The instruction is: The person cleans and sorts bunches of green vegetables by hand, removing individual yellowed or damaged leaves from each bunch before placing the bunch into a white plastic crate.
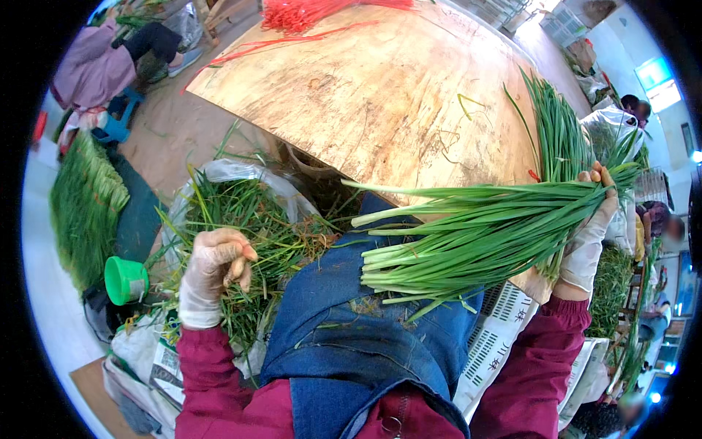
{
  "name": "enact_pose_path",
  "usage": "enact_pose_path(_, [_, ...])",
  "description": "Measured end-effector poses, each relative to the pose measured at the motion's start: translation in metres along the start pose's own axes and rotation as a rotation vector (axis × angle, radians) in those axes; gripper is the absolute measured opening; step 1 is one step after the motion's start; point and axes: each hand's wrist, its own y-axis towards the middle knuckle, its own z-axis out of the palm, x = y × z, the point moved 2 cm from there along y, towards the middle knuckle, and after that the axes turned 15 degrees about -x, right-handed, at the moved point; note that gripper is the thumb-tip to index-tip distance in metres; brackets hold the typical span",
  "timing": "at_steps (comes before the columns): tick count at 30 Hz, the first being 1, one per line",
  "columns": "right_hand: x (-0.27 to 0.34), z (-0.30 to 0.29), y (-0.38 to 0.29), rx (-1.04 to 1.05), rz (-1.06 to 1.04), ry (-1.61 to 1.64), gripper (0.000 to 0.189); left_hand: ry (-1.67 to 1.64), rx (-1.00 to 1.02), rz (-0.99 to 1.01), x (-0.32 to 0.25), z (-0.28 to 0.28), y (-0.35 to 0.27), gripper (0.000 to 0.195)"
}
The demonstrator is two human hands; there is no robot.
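My right hand [599, 203], in a pale thin glove with bare fingertips showing, grips a loose bunch of garlic chives [471, 236] by its leafy end. The bunch spreads leftward over my lap, its pale stem ends fanned out in the air. Behind that hand, another bundle of chives [562, 131] lies on the wooden table [395, 99], with a red tie [533, 175] near its base. My gloved left hand [216, 269] is raised above a plastic bag [236, 169] heaped with leaf trimmings [241, 206]. Its fingers are curled in, and nothing shows between them.
Red plastic ties [312, 13] lie at the table's far edge. A green tub [126, 280] stands at left near stacked chives [88, 208]. A white perforated crate [496, 335] is beside my right leg. One person [96, 66] sits far left; others are blurred at right.
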Motion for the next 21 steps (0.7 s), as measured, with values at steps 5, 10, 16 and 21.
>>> enact_pose_path(5, [0.003,-0.022,0.048,0.077,0.141,-0.038,0.023,0.637,0.378,0.675,-0.011,0.094,-0.012,0.019])
enact_pose_path(10, [0.013,-0.015,0.05,0.141,0.206,-0.022,0.017,0.857,0.529,0.806,0.001,0.171,-0.006,0.03])
enact_pose_path(16, [0.023,0.006,0.001,-0.009,0.069,-0.112,0.022,0.967,0.599,0.925,0.026,0.184,-0.001,0.016])
enact_pose_path(21, [0.035,0.009,-0.011,0.131,0.031,-0.165,0.025,0.843,0.607,0.944,0.026,0.183,-0.004,0.01])
